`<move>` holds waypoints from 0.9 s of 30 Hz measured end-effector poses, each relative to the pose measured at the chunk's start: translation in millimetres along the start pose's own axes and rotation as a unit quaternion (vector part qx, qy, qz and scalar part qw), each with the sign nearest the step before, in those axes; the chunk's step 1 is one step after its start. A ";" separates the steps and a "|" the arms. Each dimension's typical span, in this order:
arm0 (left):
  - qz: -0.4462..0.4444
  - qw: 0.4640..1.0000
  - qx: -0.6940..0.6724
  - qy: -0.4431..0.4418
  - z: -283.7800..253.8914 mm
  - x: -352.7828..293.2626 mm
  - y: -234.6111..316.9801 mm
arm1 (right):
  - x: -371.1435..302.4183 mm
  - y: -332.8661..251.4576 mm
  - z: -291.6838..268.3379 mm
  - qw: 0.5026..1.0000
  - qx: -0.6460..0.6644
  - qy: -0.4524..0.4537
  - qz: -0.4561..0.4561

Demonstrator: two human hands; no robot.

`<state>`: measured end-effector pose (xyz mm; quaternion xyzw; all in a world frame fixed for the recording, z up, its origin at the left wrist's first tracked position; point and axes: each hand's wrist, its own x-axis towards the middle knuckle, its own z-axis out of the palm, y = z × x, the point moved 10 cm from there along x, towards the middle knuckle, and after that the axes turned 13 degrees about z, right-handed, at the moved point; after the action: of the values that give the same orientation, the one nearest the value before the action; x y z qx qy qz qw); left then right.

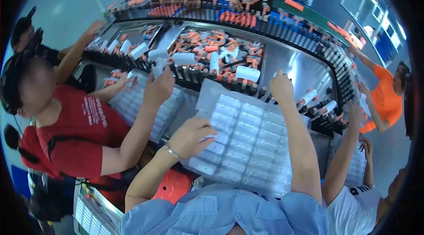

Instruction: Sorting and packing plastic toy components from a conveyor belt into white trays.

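Clock centre: middle of the clear plastic tray (251,144), twelve away from the wearer.
Tray: lies tilted in front of the blue shirt (212,208), rows of moulded pockets facing up.
White pieces: two plainly seen in the tray's left edge, one at nine o'clock (215,147), one toward eight (202,165); another partly hidden under the fingers.
Left hand (192,135): at nine, fingers bent onto that partly hidden piece; touching, but whether pinched or just pressing, cannot tell.
Right hand (281,85): at one, over the row of black posts (253,90); fingertips drawn together, anything between them too blurred to tell.
Parts heap: orange and grey parts (201,40), between eleven and twelve, beyond the posts.
Neighbour: co-worker's hand (161,84) at ten, raising a white piece.
Step in hand: probably seating pieces in pockets with the left, while the right works at the posts.
Next move: likely calls for squaring the left-hand piece to its pocket, then a light release; the right needs a clean, upright lift off the posts.
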<state>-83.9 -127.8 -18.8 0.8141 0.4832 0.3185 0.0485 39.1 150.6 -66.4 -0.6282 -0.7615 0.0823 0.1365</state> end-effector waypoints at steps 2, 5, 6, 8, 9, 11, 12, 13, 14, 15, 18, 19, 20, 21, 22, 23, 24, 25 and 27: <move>-0.006 0.999 0.042 -0.028 18.3 -9.6 -6.8 | -25.3 -44.2 -5.5 0.992 -0.035 -0.019 -0.119; -0.004 0.999 0.034 -0.006 44.0 -16.7 -30.9 | -27.0 -48.6 -1.4 0.965 0.136 0.043 -0.219; -0.011 0.999 0.037 -0.034 58.4 -17.7 -35.3 | -38.5 -50.0 -11.6 0.966 0.146 0.055 -0.204; -0.031 0.995 0.065 -0.069 71.3 -0.1 -38.7 | -63.7 -59.4 -46.2 0.933 0.195 0.053 -0.298; 0.001 0.996 0.069 -0.051 79.6 0.2 -41.6 | -83.8 -72.0 -57.0 0.930 0.222 -0.004 -0.292; 0.056 0.996 0.046 -0.059 78.5 14.4 -30.4 | -114.9 -66.7 -64.4 0.922 0.279 -0.093 -0.254; 0.025 0.999 -0.030 -0.026 70.7 6.9 -37.7 | -134.3 -73.7 -63.3 0.923 0.229 -0.137 -0.278; 0.002 0.994 -0.111 0.006 65.0 2.3 -43.1 | -163.5 -86.5 -55.4 0.929 0.113 -0.242 -0.255; -0.111 0.983 -0.146 -0.006 56.4 3.0 -56.9 | -182.2 -83.7 -47.9 0.917 -0.011 -0.335 -0.215; -0.156 0.975 -0.159 0.020 40.0 -0.3 -67.0 | -196.0 -101.8 -59.9 0.903 0.096 -0.255 -0.332; -0.160 0.982 -0.053 0.082 28.8 -23.7 -95.2 | -247.3 -129.1 -23.0 0.855 0.057 -0.208 -0.472; -0.057 0.978 0.051 0.193 15.9 -41.1 -88.9 | -259.3 -139.0 -5.4 0.848 0.000 -0.179 -0.499; -0.104 0.983 -0.020 0.148 16.5 -41.9 -96.6 | -274.2 -151.5 -4.2 0.807 -0.049 -0.158 -0.568; -0.316 0.909 -0.229 0.146 36.9 -54.9 -130.8 | -277.9 -156.0 -3.1 0.815 -0.028 -0.161 -0.555; -0.345 0.883 -0.271 0.167 31.4 -54.5 -125.0 | -277.3 -163.2 -9.2 0.823 0.010 -0.156 -0.547; -0.339 0.854 -0.314 0.240 40.0 -64.2 -131.4 | -285.9 -163.6 0.9 0.800 0.030 -0.147 -0.581; -0.303 0.887 -0.311 0.159 26.8 -34.7 -113.2 | -280.5 -161.1 4.8 0.824 0.029 -0.116 -0.554; -0.288 0.906 -0.275 0.144 29.4 -33.3 -116.7 | -278.0 -162.9 3.8 0.837 0.029 -0.082 -0.540; -0.287 0.904 -0.290 0.130 30.1 -19.7 -107.8 | -277.0 -159.3 1.3 0.852 -0.002 -0.105 -0.512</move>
<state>-154.9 -80.0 -93.6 0.5413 0.5846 0.5198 0.3083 -62.1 -152.0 -49.4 -0.1371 -0.9854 0.0646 0.0771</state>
